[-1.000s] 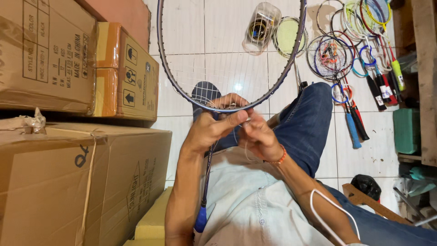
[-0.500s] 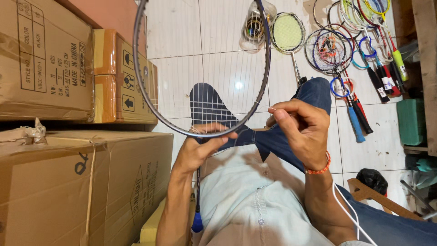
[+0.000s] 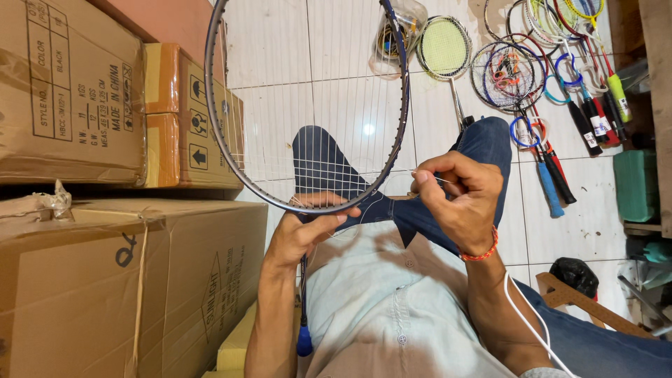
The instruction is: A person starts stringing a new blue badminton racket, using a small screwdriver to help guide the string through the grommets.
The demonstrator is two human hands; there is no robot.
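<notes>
A grey-framed badminton racket (image 3: 231, 168) with thin white strings stands in front of me, its head up and its dark shaft running down to a blue handle end (image 3: 304, 341). My left hand (image 3: 302, 231) grips the lower rim of the frame near the throat. To the right of the frame, my right hand (image 3: 458, 197) pinches a thin white string (image 3: 427, 175) that runs to the racket's rim. A red band circles my right wrist. Several cross strings lie in the lower part of the head, above my jeans-clad knee (image 3: 322, 164).
Stacked cardboard boxes (image 3: 77, 91) fill the left side, with a large one (image 3: 133, 280) below. On the white tiled floor (image 3: 294, 63) at upper right lie several rackets (image 3: 504, 73) and a clear plastic jar (image 3: 399, 31). A green box (image 3: 635, 185) sits at the right.
The racket has swung left and more upright. My right hand has come away from the frame to the right, drawing the string out. My left hand keeps its grip.
</notes>
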